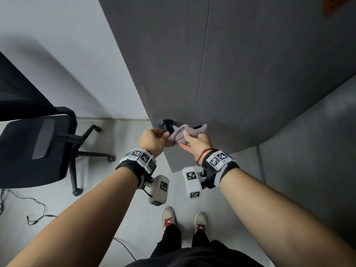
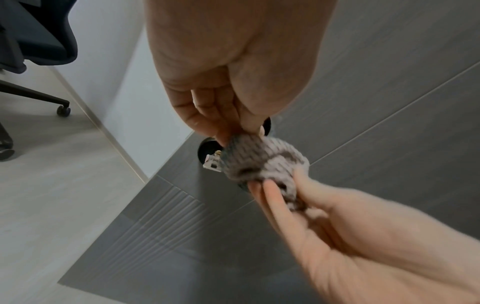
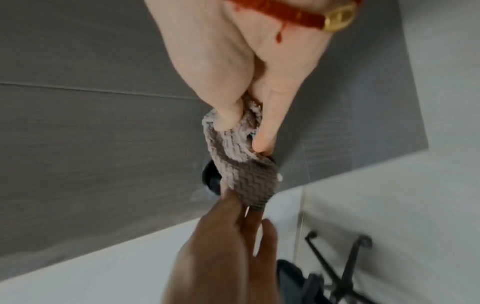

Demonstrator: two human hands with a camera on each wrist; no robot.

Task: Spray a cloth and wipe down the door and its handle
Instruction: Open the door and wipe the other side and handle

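Observation:
A grey-pink ribbed cloth (image 1: 180, 134) is bunched over the lever of the black door handle (image 1: 166, 124) on the dark grey door (image 1: 250, 83) and hides most of it. My left hand (image 1: 163, 135) pinches the cloth's left end with thumb and fingertips (image 2: 228, 133). My right hand (image 1: 187, 140) grips the other end, its thumb (image 3: 228, 117) pressed into the cloth (image 3: 241, 164). In the left wrist view the round black rose (image 2: 203, 149) and a small white metal part (image 2: 212, 164) show beside the cloth (image 2: 259, 160).
A black office chair (image 1: 38, 147) on castors stands to the left near the white wall (image 1: 67, 54). Thin cables (image 1: 36, 211) trail on the pale floor. My shoes (image 1: 169, 218) are just below the hands. The door's free edge (image 1: 154, 132) is right by my left hand.

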